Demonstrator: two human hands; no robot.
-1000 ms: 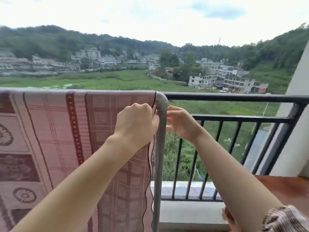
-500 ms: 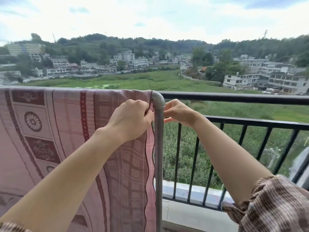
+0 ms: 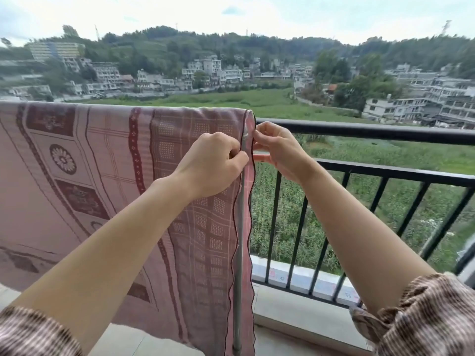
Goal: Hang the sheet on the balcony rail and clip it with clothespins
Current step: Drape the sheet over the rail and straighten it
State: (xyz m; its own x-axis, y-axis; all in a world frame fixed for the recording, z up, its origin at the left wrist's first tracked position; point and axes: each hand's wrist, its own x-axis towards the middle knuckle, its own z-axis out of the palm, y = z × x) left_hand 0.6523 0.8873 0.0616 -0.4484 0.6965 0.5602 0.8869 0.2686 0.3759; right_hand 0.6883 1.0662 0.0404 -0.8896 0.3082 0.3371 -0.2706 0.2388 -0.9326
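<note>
A pink patterned sheet (image 3: pixel 108 176) hangs over a grey metal rack, covering its top bar and reaching far down. The rack's upright pole (image 3: pixel 238 265) shows between the sheet's front edge and a strip of the sheet wrapped around behind it. My left hand (image 3: pixel 213 165) pinches the front edge of the sheet just left of the pole. My right hand (image 3: pixel 276 150) pinches the dark-trimmed edge on the pole's right side. No clothespin is visible. The black balcony rail (image 3: pixel 372 131) runs behind, to the right.
The black railing's lower bar and vertical bars (image 3: pixel 300 222) stand behind the rack above a tiled ledge (image 3: pixel 295 277). The concrete balcony floor (image 3: pixel 303 322) lies below. Fields and buildings fill the distance. Striped sleeves cover both my upper arms.
The view has swung left and both hands dropped slightly down the pole. The sheet's right edge now wraps around the pole's top bend, which was bare before.
</note>
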